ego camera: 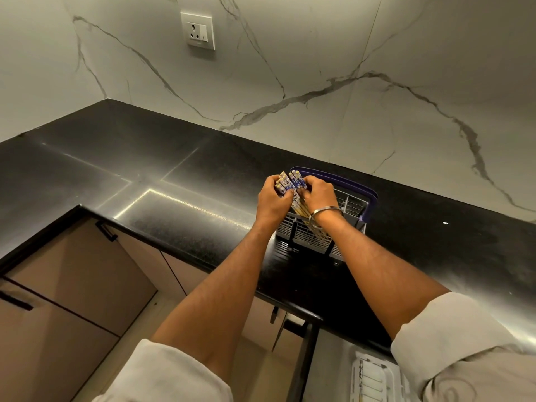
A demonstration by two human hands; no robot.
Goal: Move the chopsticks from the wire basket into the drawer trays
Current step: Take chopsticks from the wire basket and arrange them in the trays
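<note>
A bundle of chopsticks [291, 182] with blue-and-white patterned tops and pale wooden shafts stands in a grey wire basket [307, 237] that has a purple handle [356, 187]. The basket sits on the black countertop [174, 175]. My left hand [272, 200] grips the bundle from the left side. My right hand [319, 194], with a metal bangle at the wrist, grips it from the right. Both hands close round the patterned tops above the basket rim. A white drawer tray [374, 378] shows at the bottom edge, below the counter.
A marble-patterned wall with a white power socket [198, 30] rises behind the counter. Brown cabinet doors [75, 274] with black handles sit under the L-shaped counter at the left. The counter's front edge runs just below the basket.
</note>
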